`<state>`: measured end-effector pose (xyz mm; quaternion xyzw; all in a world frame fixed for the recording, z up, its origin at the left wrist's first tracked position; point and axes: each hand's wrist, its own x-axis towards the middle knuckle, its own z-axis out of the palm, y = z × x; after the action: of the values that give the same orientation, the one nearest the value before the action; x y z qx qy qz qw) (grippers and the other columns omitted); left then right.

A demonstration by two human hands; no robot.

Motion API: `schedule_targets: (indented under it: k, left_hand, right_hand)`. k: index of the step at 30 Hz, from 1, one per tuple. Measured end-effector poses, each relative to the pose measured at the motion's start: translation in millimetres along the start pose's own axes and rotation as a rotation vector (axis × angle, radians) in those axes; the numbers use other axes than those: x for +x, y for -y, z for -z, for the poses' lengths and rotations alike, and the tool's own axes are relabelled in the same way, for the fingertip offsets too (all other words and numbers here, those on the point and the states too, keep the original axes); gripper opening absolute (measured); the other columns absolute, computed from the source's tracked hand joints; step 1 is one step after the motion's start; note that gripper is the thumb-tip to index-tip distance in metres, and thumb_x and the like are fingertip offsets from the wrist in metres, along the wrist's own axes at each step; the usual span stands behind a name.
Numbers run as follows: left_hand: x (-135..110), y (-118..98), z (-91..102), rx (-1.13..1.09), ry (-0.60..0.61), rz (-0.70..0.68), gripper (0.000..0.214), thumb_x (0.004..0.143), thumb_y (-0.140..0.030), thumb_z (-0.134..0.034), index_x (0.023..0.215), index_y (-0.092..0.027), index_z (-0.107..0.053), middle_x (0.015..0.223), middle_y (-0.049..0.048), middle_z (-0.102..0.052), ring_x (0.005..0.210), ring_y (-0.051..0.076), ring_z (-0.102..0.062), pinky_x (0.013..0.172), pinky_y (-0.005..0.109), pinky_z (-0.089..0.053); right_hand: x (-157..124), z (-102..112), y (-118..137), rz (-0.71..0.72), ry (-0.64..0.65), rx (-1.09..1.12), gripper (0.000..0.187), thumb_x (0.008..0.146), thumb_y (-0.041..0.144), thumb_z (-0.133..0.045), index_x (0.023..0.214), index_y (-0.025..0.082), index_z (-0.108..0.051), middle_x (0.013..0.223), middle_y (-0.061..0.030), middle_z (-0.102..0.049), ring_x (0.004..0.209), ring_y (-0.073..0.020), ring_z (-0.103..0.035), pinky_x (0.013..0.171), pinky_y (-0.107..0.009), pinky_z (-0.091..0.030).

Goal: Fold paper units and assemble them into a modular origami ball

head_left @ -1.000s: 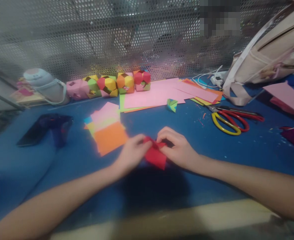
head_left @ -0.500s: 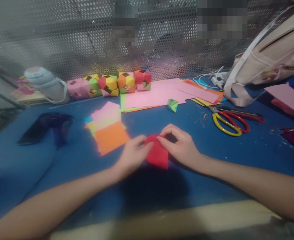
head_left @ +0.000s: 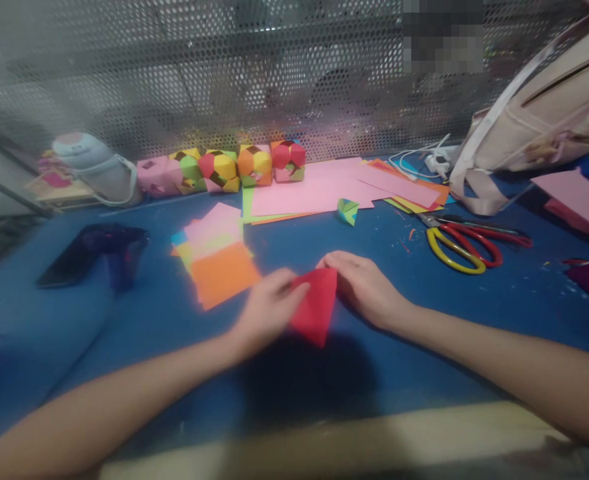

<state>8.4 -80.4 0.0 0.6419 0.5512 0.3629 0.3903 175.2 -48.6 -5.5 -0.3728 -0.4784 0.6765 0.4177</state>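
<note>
A red sheet of paper [head_left: 315, 310] is held above the blue table, one corner pointing down toward me. My left hand [head_left: 269, 303] pinches its left edge, thumb on the near face and fingers behind. At the upper right edge, my right hand [head_left: 367, 283] is closed against the paper; its thumb and fingertips are partly hidden behind the sheet. Left of my left hand lies a stack of coloured paper squares with an orange square [head_left: 224, 275] on top. Farther back sits a small folded green and blue paper piece [head_left: 348, 211].
Several folded paper balls [head_left: 219, 171] line the mesh panel. Pink sheets [head_left: 309, 190] lie beside them. Scissors [head_left: 457, 250] and a white cable [head_left: 437, 163] are at right, near a beige bag [head_left: 549, 113]. A bottle [head_left: 94, 167] and a dark hairdryer-like object [head_left: 119, 253] stand left.
The red paper has turned, its lower corner now pointing more downward. My right thumb has left the near face, and that hand has shifted to the paper's upper right edge.
</note>
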Motion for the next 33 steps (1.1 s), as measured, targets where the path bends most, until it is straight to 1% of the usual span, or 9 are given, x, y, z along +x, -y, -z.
schedule_targets:
  k: [3,6,10,14,18,23,26,28,33]
  left_hand:
    - [-0.2,-0.3,-0.1,0.025,-0.004,-0.011,0.023,0.082,-0.031,-0.053,0.063,-0.017,-0.05,0.063,-0.0029,-0.048,0.061,0.011,-0.044,0.058,0.022,-0.035]
    - [-0.4,-0.6,-0.2,0.0,0.01,0.007,0.022,0.082,-0.03,-0.053,0.064,-0.017,-0.052,0.063,-0.0029,-0.048,0.061,0.011,-0.044,0.057,0.022,-0.035]
    - [0.0,0.6,-0.6,-0.059,0.021,0.048,0.021,0.08,-0.029,-0.053,0.064,-0.017,-0.052,0.063,-0.0031,-0.049,0.06,0.01,-0.043,0.056,0.021,-0.036]
    - [1.3,3.3,-0.6,-0.098,0.019,0.073,0.02,0.08,-0.03,-0.054,0.066,-0.016,-0.054,0.064,-0.0027,-0.05,0.062,0.011,-0.045,0.057,0.022,-0.037]
    - [1.8,3.2,-0.3,-0.085,0.024,0.063,0.021,0.08,-0.032,-0.054,0.066,-0.016,-0.054,0.063,-0.0036,-0.049,0.06,0.01,-0.044,0.056,0.022,-0.035]
    - [0.5,0.2,-0.5,-0.018,0.007,0.016,0.022,0.081,-0.031,-0.055,0.064,-0.017,-0.052,0.063,-0.0032,-0.05,0.061,0.011,-0.046,0.059,0.022,-0.036]
    - [-0.5,0.2,-0.9,0.021,0.002,-0.02,0.021,0.081,-0.031,-0.054,0.065,-0.017,-0.055,0.067,-0.001,-0.054,0.065,0.012,-0.048,0.061,0.023,-0.038]
    - [-1.0,0.6,-1.1,0.026,0.005,-0.024,0.021,0.081,-0.031,-0.053,0.065,-0.017,-0.055,0.066,-0.0006,-0.054,0.065,0.013,-0.048,0.061,0.023,-0.038]
    - [-1.1,0.1,-0.9,-0.025,0.037,0.032,0.02,0.081,-0.029,-0.053,0.066,-0.016,-0.056,0.064,-0.0022,-0.053,0.063,0.011,-0.047,0.058,0.021,-0.038]
  right_hand:
    - [-1.9,-0.9,4.2,0.012,0.052,-0.122,0.019,0.076,0.036,-0.064,0.072,0.018,-0.059,0.065,0.004,-0.056,0.058,-0.0099,-0.05,0.059,-0.024,-0.042]
    - [-4.2,-1.1,8.3,0.059,0.097,-0.276,0.014,0.075,0.031,-0.064,0.074,0.018,-0.06,0.07,0.0027,-0.06,0.063,-0.0106,-0.053,0.062,-0.025,-0.044]
    - [-4.5,-0.7,8.4,0.131,0.098,-0.428,0.008,0.076,0.026,-0.061,0.076,0.018,-0.06,0.072,0.0013,-0.062,0.066,-0.0118,-0.056,0.062,-0.026,-0.047]
    - [-4.2,0.0,6.6,0.161,0.107,-0.521,0.008,0.078,0.027,-0.059,0.078,0.018,-0.06,0.071,0.0012,-0.062,0.065,-0.012,-0.056,0.061,-0.026,-0.047]
    - [-4.7,0.8,6.1,0.165,0.111,-0.532,0.013,0.08,0.031,-0.058,0.078,0.019,-0.059,0.072,0.0012,-0.06,0.066,-0.0125,-0.055,0.061,-0.025,-0.045]
    - [-4.5,1.3,3.5,0.174,0.087,-0.439,0.035,0.093,0.041,-0.039,0.072,0.019,-0.056,0.07,0.0014,-0.054,0.066,-0.0122,-0.05,0.062,-0.025,-0.042]
    - [-3.7,0.8,2.8,0.14,0.093,-0.42,0.029,0.089,0.042,-0.047,0.072,0.019,-0.054,0.067,0.003,-0.051,0.062,-0.0115,-0.048,0.059,-0.024,-0.041]
    - [-3.3,0.3,3.3,0.131,0.117,-0.44,0.023,0.085,0.04,-0.053,0.074,0.019,-0.055,0.068,0.0026,-0.053,0.063,-0.0117,-0.048,0.059,-0.024,-0.042]
    - [-4.0,-1.0,4.2,0.155,0.117,-0.485,0.017,0.082,0.035,-0.057,0.075,0.019,-0.055,0.069,0.0018,-0.055,0.063,-0.0116,-0.05,0.057,-0.023,-0.043]
